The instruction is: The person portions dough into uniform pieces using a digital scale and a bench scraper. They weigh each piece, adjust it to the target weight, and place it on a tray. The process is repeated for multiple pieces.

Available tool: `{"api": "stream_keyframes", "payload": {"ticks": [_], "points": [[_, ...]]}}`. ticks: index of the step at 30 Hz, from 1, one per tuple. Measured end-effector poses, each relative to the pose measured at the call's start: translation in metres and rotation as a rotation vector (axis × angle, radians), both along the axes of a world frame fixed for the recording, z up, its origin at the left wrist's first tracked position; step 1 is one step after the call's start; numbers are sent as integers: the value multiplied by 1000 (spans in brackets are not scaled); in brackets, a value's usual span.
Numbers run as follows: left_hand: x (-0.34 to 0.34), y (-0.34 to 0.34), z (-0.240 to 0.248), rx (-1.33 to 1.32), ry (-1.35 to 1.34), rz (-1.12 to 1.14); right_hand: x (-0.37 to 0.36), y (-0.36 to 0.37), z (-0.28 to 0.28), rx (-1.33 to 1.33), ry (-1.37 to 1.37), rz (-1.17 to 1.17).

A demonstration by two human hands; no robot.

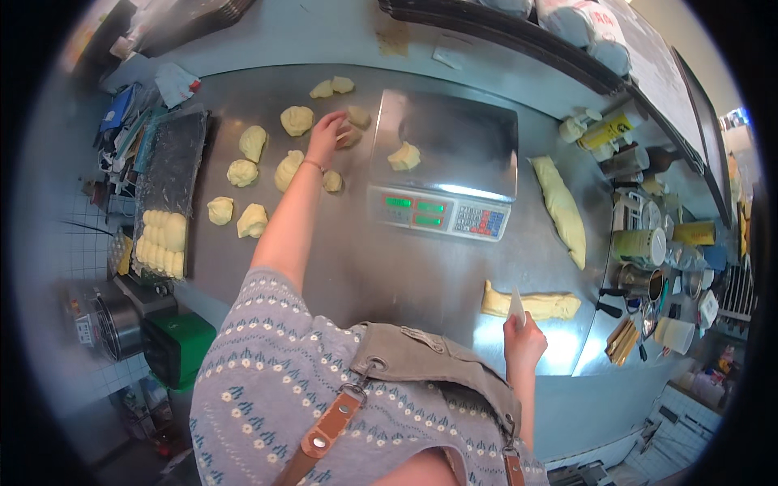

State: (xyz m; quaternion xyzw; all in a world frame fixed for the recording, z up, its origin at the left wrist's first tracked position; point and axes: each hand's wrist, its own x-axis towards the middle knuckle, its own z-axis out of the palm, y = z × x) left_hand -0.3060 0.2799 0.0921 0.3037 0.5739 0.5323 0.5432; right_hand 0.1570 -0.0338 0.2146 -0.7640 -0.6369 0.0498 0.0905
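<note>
My left hand (327, 139) reaches over the steel worktop, its fingers curled at a small dough piece (349, 137) that looks blurred. Another dough piece (359, 117) lies just beyond it. Around my left forearm sit several rough dough lumps (297, 121), some in clusters. In my right hand (525, 342) is a white dough scraper (517, 304), held upright against a long dough strip (553, 305) near the worktop's front edge. One dough piece (404, 156) rests on the steel pan of a digital scale (442, 212), whose display is lit green.
A second dough log (561, 211) lies right of the scale. At the left, a dark tray (174, 162) carries rows of shaped dough (162, 243). Containers, a metal pot (642, 282) and utensils crowd the right side. A shelf (510, 40) overhangs the back.
</note>
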Motion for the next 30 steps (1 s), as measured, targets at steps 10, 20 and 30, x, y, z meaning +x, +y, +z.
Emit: {"api": "stream_keyframes", "payload": {"ticks": [10,20,30], "points": [[183,-183,43,225,270,-668,68,-5,-36,-137,335,-287],[351,-268,-45,509,750,-997,63,1,-130,-432,208,-191],[324,-245,-20,-34,128,-708,56,17,-118,-361,1537,-478]]}}
